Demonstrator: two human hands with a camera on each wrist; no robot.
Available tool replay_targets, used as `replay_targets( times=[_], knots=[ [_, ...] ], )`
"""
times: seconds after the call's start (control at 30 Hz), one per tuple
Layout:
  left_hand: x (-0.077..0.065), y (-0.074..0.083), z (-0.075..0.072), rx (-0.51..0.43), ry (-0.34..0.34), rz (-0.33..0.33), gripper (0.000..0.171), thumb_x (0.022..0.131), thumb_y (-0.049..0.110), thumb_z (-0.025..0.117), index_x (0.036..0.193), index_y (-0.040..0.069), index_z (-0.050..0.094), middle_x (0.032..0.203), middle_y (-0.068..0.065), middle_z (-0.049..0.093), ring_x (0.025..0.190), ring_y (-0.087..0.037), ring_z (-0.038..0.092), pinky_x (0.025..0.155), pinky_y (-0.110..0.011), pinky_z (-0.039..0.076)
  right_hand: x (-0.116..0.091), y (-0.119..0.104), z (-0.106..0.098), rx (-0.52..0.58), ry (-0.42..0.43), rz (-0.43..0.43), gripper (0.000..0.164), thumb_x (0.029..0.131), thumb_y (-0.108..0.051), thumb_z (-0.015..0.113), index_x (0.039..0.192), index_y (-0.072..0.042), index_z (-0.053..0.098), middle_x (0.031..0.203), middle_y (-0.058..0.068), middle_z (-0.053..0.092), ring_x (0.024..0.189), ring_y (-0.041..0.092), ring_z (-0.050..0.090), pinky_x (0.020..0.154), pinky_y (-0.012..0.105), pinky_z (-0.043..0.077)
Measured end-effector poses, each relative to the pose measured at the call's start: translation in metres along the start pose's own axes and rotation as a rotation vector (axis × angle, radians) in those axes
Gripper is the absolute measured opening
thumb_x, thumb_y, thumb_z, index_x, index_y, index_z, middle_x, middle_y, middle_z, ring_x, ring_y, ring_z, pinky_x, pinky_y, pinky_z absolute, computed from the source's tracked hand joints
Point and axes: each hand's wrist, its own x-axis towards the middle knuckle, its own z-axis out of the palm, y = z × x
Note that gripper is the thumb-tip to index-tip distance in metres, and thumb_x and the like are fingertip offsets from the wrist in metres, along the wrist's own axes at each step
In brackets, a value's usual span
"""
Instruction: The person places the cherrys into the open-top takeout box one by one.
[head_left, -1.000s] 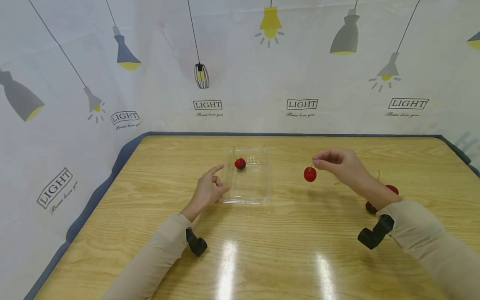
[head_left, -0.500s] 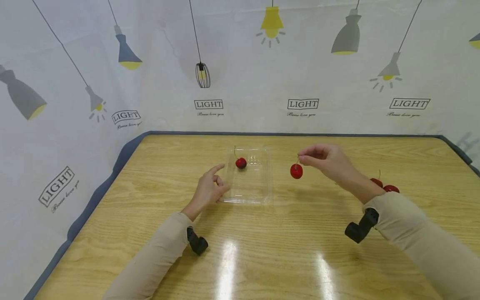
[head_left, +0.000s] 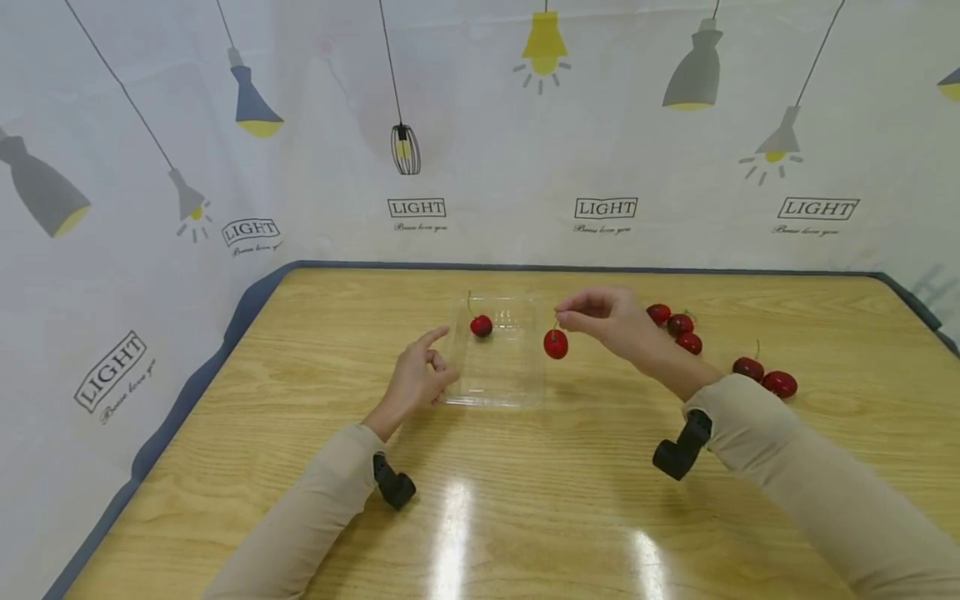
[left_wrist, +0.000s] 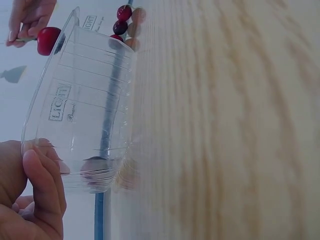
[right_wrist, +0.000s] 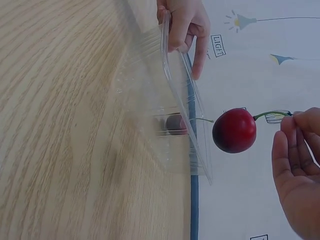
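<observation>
My right hand [head_left: 617,330] pinches a red cherry [head_left: 556,344] by its stem between thumb and fingertips. The fruit hangs above the table, just right of a clear plastic container [head_left: 495,402]. In the right wrist view the hanging cherry [right_wrist: 234,130] shows whole, its green stem running to the fingertips. My left hand [head_left: 417,375] is at the container's left side, thumb and fingers holding its rim, as the left wrist view shows with the container wall [left_wrist: 85,85] beside the fingers. Inside the container, toward the back left, lies another cherry [head_left: 482,326] with its stem up.
Several dark red cherries lie on the wooden table [head_left: 570,500] at right. One group [head_left: 680,324] is behind my right forearm, and a pair [head_left: 780,384] sits farther right by the sleeve. A white curtain [head_left: 495,167] printed with lamps stands behind the table.
My right hand has moved left with the cherry, from over the table's right part to beside the container. The cherries behind that arm have come into view. My left hand stays put.
</observation>
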Motion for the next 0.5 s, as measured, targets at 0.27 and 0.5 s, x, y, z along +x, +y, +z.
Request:
replay_targets(
  times=[0.27, 0.5],
  knots=[
    [0.0, -0.001, 0.0, -0.01, -0.005, -0.001, 0.064, 0.076, -0.002, 0.057, 0.135, 0.004, 0.035, 0.06, -0.003, 0.045, 0.036, -0.012, 0.043, 0.036, -0.023, 0.035, 0.008, -0.005, 0.01, -0.021, 0.006, 0.008, 0.03, 0.083, -0.023, 0.061, 0.1, 0.002, 0.06, 0.094, 0.011, 0.062, 0.087, 0.02, 0.058, 0.076, 0.027, 0.046],
    [0.0, -0.001, 0.001, -0.007, -0.004, 0.005, 0.063, 0.076, -0.003, 0.057, 0.135, 0.004, 0.035, 0.06, -0.003, 0.046, 0.037, -0.012, 0.044, 0.036, -0.023, 0.035, 0.015, -0.008, 0.018, 0.014, 0.014, 0.005, 0.027, 0.084, -0.019, 0.061, 0.1, 0.002, 0.061, 0.096, 0.017, 0.062, 0.086, 0.02, 0.059, 0.075, 0.027, 0.047]
  ],
)
